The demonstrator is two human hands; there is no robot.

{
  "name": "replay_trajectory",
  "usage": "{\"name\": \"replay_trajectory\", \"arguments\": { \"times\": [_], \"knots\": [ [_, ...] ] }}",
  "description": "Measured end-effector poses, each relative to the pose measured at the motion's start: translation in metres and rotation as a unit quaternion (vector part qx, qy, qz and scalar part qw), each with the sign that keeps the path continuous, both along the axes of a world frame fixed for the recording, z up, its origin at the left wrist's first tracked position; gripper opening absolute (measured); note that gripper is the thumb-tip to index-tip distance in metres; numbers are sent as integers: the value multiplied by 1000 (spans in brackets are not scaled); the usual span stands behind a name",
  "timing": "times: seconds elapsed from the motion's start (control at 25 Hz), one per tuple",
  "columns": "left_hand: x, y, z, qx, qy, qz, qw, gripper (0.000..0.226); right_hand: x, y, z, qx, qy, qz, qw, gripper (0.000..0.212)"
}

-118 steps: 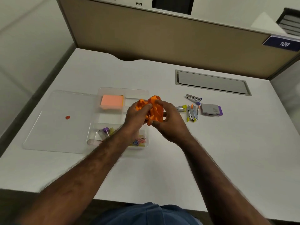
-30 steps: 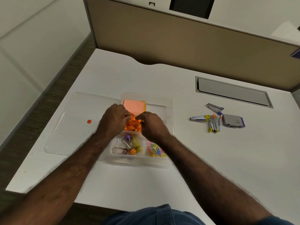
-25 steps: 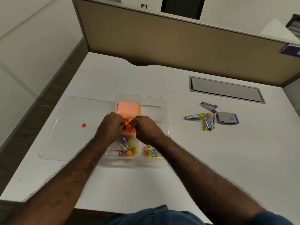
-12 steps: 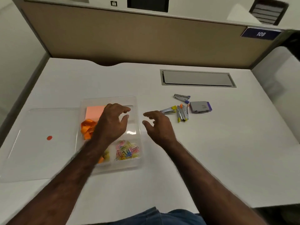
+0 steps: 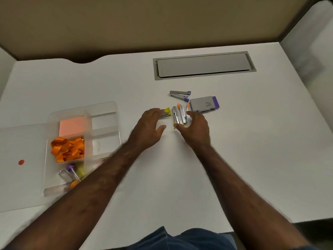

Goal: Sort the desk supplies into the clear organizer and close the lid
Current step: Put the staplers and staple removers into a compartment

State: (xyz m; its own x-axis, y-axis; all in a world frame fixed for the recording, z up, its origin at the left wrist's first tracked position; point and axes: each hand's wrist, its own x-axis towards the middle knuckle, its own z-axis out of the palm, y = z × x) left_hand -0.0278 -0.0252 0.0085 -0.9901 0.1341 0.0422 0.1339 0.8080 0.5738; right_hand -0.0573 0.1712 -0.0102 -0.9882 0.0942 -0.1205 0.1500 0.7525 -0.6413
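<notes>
- Clear organizer (image 5: 106, 112), left of centre on the white table (image 5: 252, 159): an open, divided tray. Its upper-left compartment holds a pink sticky-note pad (image 5: 72, 125); just below the pad lies a heap of orange ribbon (image 5: 68, 148); the lower-left compartment holds small tubes with purple, yellow and orange caps (image 5: 72, 174). The right-hand compartments appear unfilled in their upper part; the lower-right corner is hidden by the left forearm.
- Lid (image 5: 21, 168): a clear sheet lying flat at the far left of the frame, its edge meeting the organizer's left side, marked by a small red dot (image 5: 21, 162).
- Cluster of small metal staple removers (image 5: 179, 114), just right of frame centre: several lie side by side, with orange and yellow ends. One with a yellow end (image 5: 166, 112) lies to the left of the cluster; one with purple ends (image 5: 180, 93) lies above it.
- Grey box with a purple end (image 5: 204, 104): just to the upper right of the cluster.
- Left hand (image 5: 149, 127): palm down, fingers relaxed and slightly spread, fingertips over the yellow-ended remover; contact cannot be judged.
- Right hand (image 5: 195, 129): fingers loosely curved beside the cluster's right edge, thumb at its lower end; a firm grip cannot be confirmed.
- Grey cable hatch (image 5: 203, 65): recessed in the table at the upper centre-right, in front of a tan partition (image 5: 144, 24).
</notes>
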Motion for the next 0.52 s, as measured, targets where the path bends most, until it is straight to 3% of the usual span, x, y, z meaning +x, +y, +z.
{"name": "replay_trajectory", "arguments": {
  "times": [0.08, 0.2, 0.52],
  "knots": [
    [-14, 11, -10, -25, -38, 7, 999, 66, -7, 3, -7, 49, -9, 32, 998, 90],
    [-28, 21, -20, -64, -73, 25, 995, 69, -13, -2, -14, 120, 5, 75, 990, 92],
    [-32, 31, -25, -118, -75, 61, 988, 42, -6, 2, -14, 115, 35, 113, 986, 47]
  ]
}}
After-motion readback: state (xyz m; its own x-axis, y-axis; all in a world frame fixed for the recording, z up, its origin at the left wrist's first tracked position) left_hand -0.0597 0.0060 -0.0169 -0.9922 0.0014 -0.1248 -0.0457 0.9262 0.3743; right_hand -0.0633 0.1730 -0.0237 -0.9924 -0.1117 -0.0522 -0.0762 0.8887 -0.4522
